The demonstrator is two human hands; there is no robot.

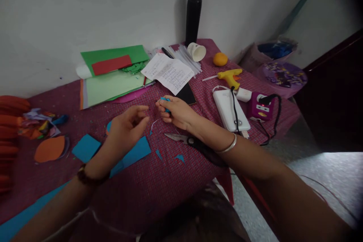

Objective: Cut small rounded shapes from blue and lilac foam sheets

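In my right hand [176,111] the fingers are closed around a small piece of blue paper [165,103], most of it hidden by them. A thin pale thread [154,122] shows on the table below that hand. My left hand [129,124] hovers a little to the left, fingers apart and curved, with nothing in them. Under the left wrist lies a blue paper strip [138,151], and a blue square [86,148] is beside it. Scissors [181,138] with dark handles rest below my right forearm, near small blue scraps [179,158].
At the back are green sheets [113,87], a written paper [170,72], a black bottle [194,11] and a paper cup [197,51]. On the right stand an orange fruit [220,59], a yellow glue gun [229,77], a white power bank [231,109] and a corded purple socket box [261,107].
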